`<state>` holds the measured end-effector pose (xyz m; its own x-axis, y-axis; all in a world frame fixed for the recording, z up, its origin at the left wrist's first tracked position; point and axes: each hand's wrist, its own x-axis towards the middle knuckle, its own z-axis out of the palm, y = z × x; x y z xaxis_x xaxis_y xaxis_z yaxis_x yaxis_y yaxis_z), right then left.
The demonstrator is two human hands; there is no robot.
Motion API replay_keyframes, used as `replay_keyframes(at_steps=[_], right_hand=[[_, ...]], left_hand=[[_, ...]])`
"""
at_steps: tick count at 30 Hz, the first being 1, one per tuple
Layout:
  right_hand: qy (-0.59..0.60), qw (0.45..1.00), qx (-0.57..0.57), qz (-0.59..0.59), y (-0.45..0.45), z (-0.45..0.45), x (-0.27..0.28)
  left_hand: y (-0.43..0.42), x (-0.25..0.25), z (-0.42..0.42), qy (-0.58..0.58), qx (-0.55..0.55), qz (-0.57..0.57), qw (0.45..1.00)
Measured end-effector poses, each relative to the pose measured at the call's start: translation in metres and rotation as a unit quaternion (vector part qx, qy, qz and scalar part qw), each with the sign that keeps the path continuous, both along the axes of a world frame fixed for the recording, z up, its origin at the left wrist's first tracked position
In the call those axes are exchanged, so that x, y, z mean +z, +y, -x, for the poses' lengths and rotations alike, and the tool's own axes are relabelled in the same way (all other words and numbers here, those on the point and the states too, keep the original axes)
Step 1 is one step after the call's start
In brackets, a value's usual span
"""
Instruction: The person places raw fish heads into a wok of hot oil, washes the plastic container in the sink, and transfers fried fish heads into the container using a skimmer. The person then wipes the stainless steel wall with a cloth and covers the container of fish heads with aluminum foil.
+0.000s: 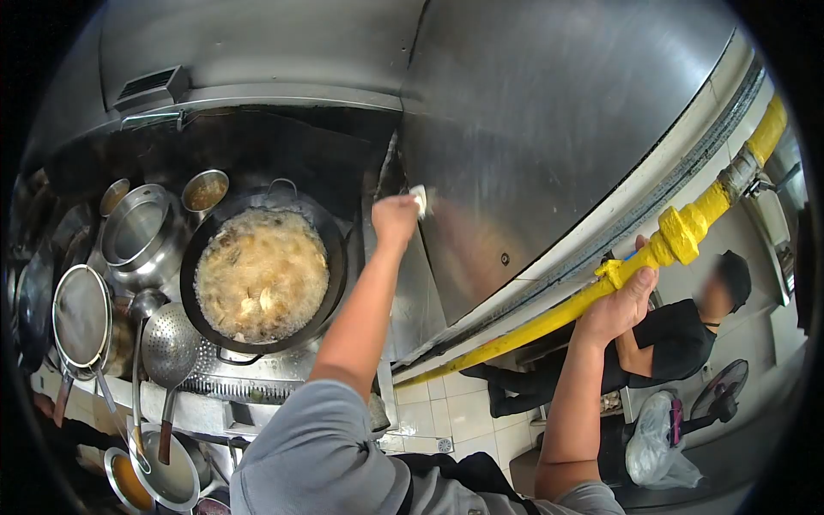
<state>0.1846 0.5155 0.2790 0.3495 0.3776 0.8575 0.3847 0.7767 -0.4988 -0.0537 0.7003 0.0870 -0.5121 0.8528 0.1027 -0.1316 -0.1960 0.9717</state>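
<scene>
My left hand [396, 220] is closed on a small white cloth [419, 200], held against the lower part of the steel wall panel [549, 120]. My right hand [620, 305] is wrapped round a yellow pipe [549, 321] that slants along the panel's edge. To the left of my left arm, a large black wok [336, 296] sits on the stove, full of bubbling oil with pale pieces of food [262, 275] frying in it.
Left of the wok are a perforated ladle [170, 345], a round strainer [81, 315], steel pots [137, 232] and a small bowl [205, 190]. Below them stands a pot of pale liquid [172, 472]. A person in black [678, 339] is at the right, near a plastic bag [657, 446] and a fan [721, 390].
</scene>
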Motion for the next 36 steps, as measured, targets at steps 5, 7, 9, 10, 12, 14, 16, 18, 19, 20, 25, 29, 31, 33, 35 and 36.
replay_keyframes(at_steps=[5,7,9,10,12,14,16,18,19,20,25,29,31,33,35,36], right_hand=[[0.006,1.0,0.015,0.01,-0.001,0.002,0.001],[0.004,1.0,0.016,0.016,-0.003,-0.001,0.0],[0.011,1.0,0.004,0.016,-0.003,0.0,0.0],[0.011,1.0,0.008,0.022,-0.004,0.001,0.001],[-0.004,0.999,-0.023,0.022,-0.004,0.002,0.002],[0.017,1.0,0.008,0.023,-0.001,0.001,0.0],[0.028,0.999,0.015,0.039,-0.007,0.01,0.003],[0.011,1.0,0.001,0.019,0.0,0.004,-0.002],[-0.005,1.0,-0.018,0.002,-0.001,0.002,0.002],[0.009,1.0,-0.009,0.016,-0.002,0.004,0.002],[0.006,1.0,-0.008,-0.015,-0.005,0.006,0.004],[-0.019,0.998,-0.055,-0.012,-0.006,0.005,0.004],[-0.003,0.999,-0.035,-0.01,-0.006,0.005,0.003],[0.015,0.999,-0.048,0.0,-0.008,0.013,0.004],[0.02,0.999,-0.036,0.001,-0.006,0.008,0.002],[0.025,0.999,-0.021,0.004,-0.005,0.006,0.0]], left_hand=[[0.098,-0.001,0.021,0.025,0.073,0.036,0.996],[0.083,0.001,0.018,0.016,0.05,0.041,0.998],[0.039,0.019,0.016,-0.011,0.001,0.03,0.999],[0.025,0.014,0.01,0.004,0.001,0.025,1.0],[-0.022,0.002,-0.004,0.022,-0.009,-0.027,0.999],[-0.09,0.009,-0.016,-0.042,-0.065,0.007,0.997],[-0.148,0.012,-0.028,-0.006,-0.099,0.001,0.995],[-0.186,0.027,-0.039,-0.023,-0.129,-0.011,0.991],[-0.197,0.039,-0.045,-0.028,-0.115,-0.045,0.992],[-0.203,0.053,-0.049,-0.034,-0.103,-0.078,0.991],[-0.196,0.141,-0.049,0.091,-0.033,-0.247,0.964],[-0.168,0.188,-0.044,0.095,-0.022,-0.345,0.934],[-0.142,0.201,-0.036,0.131,0.017,-0.377,0.917],[-0.104,0.207,-0.025,0.101,0.001,-0.352,0.931],[-0.054,0.214,-0.007,0.087,-0.011,-0.315,0.945],[-0.025,0.218,0.005,0.097,-0.005,-0.287,0.953]])
